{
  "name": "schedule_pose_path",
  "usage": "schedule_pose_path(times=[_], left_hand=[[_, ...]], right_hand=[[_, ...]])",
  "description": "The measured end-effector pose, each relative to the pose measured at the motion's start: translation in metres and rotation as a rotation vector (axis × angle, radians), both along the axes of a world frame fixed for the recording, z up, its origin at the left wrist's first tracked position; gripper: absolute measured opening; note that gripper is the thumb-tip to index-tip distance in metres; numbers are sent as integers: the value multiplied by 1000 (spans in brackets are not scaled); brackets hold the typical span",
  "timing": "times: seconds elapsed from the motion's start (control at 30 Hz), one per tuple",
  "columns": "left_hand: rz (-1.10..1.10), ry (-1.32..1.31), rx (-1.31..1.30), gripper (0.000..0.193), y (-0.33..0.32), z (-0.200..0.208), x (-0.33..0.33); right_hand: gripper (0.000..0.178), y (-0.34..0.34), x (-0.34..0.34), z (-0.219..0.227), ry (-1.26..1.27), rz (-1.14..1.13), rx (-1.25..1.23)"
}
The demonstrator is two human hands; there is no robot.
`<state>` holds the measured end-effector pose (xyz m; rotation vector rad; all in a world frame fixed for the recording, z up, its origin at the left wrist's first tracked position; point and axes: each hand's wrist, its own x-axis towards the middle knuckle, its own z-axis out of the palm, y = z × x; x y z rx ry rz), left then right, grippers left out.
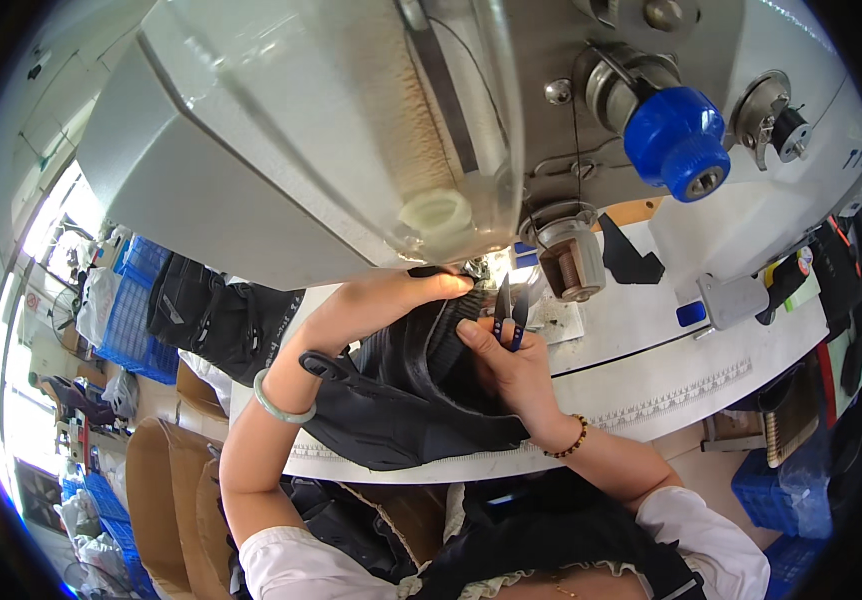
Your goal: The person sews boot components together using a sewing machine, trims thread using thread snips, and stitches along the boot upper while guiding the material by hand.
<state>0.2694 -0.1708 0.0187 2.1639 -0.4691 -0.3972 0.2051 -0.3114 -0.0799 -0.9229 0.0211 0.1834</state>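
A half-made black bag [401,420] lies bunched on the white sewing table [611,395], its opening turned up and a ribbed inner strip showing. My left hand [391,305] reaches across it, thumb and fingers closed on the bag's edge right beside the needle area of the sewing machine [281,130]. My right hand [516,375] is closed too, holding small thread snips [511,320] with dark blades pointing away from me. Its thumb presses against the bag's rim. Some right fingers are hidden behind the fabric.
Overhead hangs the machine head with a blue tension knob [676,140] and a thread bobbin [573,265]. A black fabric piece [631,252] lies behind on the table. Another black bag [221,315] sits at left, above a cardboard box [176,490] and near blue crates [136,330].
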Motion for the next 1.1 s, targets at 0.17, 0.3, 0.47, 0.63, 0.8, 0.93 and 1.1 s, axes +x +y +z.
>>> schedule_pose_path(times=[0.17, 0.3, 0.47, 0.63, 0.8, 0.93, 1.1], left_hand=[[48, 73, 43, 38, -1, 5, -3], [27, 96, 59, 36, -3, 7, -3], [69, 67, 96, 36, -2, 4, -4], [40, 44, 69, 35, 3, 2, -2], [-15, -45, 72, 29, 5, -1, -3], [13, 1, 4, 27, 4, -1, -2], [-32, 86, 25, 33, 8, 7, 1]], right_hand=[[18, -1, 0, 2, 7, 9, -13], [18, -1, 1, 3, 31, 1, -32], [18, 1, 2, 5, 32, -20, -26], [18, 2, 2, 5, 53, -27, -11], [18, 2, 4, 4, 49, -29, -30], [18, 2, 5, 3, 64, -29, -21], [19, 1, 5, 3, 52, -21, -40]])
